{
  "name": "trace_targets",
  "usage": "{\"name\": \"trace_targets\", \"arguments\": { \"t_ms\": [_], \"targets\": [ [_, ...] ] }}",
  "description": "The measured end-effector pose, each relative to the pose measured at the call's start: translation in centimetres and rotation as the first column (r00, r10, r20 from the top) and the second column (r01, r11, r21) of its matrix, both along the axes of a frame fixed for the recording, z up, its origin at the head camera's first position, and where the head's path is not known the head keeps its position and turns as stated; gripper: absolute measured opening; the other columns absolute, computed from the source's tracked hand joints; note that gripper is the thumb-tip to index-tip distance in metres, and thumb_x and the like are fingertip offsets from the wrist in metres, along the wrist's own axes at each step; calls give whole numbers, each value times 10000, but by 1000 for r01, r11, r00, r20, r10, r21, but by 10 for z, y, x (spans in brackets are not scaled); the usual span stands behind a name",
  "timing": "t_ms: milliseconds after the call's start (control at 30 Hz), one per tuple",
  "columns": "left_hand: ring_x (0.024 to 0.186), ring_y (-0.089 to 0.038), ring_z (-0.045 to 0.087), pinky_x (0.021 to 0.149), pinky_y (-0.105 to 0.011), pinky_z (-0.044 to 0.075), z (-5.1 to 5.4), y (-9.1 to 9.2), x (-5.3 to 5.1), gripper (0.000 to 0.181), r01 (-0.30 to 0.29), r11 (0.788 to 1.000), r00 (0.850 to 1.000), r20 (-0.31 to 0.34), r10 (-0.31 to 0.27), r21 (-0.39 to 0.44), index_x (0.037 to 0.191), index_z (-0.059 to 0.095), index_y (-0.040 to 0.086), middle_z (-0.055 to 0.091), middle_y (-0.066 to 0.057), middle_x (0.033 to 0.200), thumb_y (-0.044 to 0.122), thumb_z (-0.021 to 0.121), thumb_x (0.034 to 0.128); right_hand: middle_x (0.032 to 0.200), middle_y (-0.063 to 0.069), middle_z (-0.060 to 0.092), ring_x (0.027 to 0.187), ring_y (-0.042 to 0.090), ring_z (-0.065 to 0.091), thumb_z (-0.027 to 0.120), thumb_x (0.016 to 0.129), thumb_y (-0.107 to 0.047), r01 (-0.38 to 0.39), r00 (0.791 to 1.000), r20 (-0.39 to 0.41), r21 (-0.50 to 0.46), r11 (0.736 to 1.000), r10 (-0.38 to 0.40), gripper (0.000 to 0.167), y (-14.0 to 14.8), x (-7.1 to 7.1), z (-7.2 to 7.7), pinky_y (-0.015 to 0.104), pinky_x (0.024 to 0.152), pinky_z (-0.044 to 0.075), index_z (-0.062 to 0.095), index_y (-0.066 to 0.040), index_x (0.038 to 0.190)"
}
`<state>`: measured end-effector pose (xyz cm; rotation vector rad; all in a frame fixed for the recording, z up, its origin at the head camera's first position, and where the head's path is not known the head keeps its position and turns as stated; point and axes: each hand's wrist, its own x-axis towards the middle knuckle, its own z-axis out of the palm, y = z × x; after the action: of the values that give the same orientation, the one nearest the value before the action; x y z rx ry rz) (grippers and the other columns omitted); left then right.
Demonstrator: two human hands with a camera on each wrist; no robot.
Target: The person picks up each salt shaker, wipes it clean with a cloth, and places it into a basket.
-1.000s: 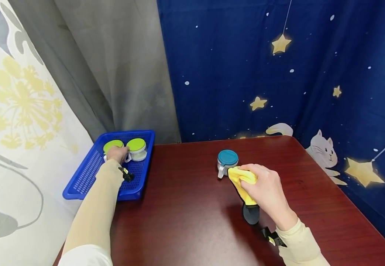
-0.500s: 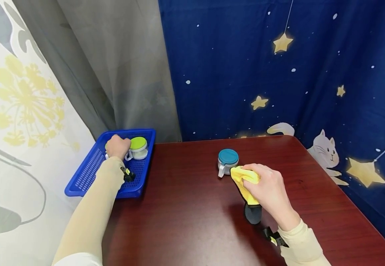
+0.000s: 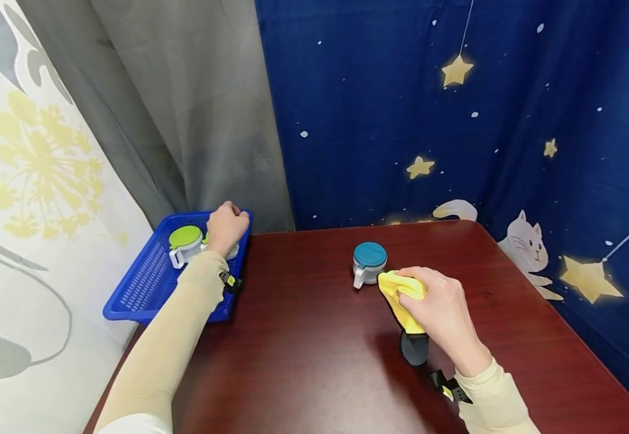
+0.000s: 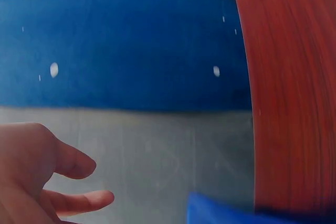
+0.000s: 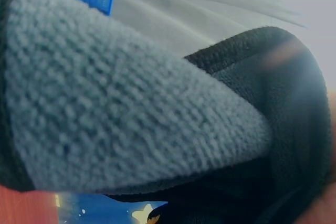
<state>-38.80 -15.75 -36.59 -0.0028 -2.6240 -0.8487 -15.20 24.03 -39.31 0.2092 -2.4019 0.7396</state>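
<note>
My left hand (image 3: 227, 228) is above the right part of the blue basket (image 3: 151, 289), over a green-lidded jar it largely covers. In the left wrist view, thumb and fingers of the hand (image 4: 37, 177) are apart with nothing between them. Another green-lidded jar (image 3: 186, 237) stands beside it in the basket. My right hand (image 3: 441, 310) grips a yellow and grey cloth (image 3: 403, 304) above the table; in the right wrist view the cloth's grey side (image 5: 121, 98) fills much of the picture. A blue-lidded jar (image 3: 369, 255) stands just left of the cloth.
The dark red table (image 3: 303, 349) ends at the back against a grey curtain (image 3: 222, 120) and a blue starry curtain (image 3: 368, 90). A pale patterned curtain (image 3: 37, 211) hangs along the left, beside the basket.
My left hand has risen from the left green-lidded jar, uncovering it, and moved right over the other jar. The right hand has hardly moved and still grips the cloth.
</note>
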Motion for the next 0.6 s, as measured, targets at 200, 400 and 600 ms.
{"name": "trace_targets", "arguments": {
  "t_ms": [200,400,600],
  "targets": [
    [876,-371,612,789,-492,479,-6,37,12,220,68,998,998,-6,-68,18,954,626,62,665,-161,924,272,563,933,986,5,722,772,190,614,856,716,-109,10,1000,23,-18,1000,-9,366,0,2,0,372,637,510,758,-183,1061],
    [947,-345,634,845,-476,475,-24,80,29,206,128,989,989,61,-133,75,957,670,111,699,-108,980,304,610,915,981,3,720,764,186,608,856,719,-109,12,999,36,-26,1000,-11,363,2,3,-1,363,628,508,756,-187,1059],
    [860,-277,624,774,-418,491,-55,125,50,187,197,961,960,162,-229,193,946,706,138,695,-48,914,313,647,920,984,1,720,763,186,605,851,723,-117,19,998,58,-36,999,-17,359,2,5,-4,361,625,505,756,-194,1060]
  ]
}}
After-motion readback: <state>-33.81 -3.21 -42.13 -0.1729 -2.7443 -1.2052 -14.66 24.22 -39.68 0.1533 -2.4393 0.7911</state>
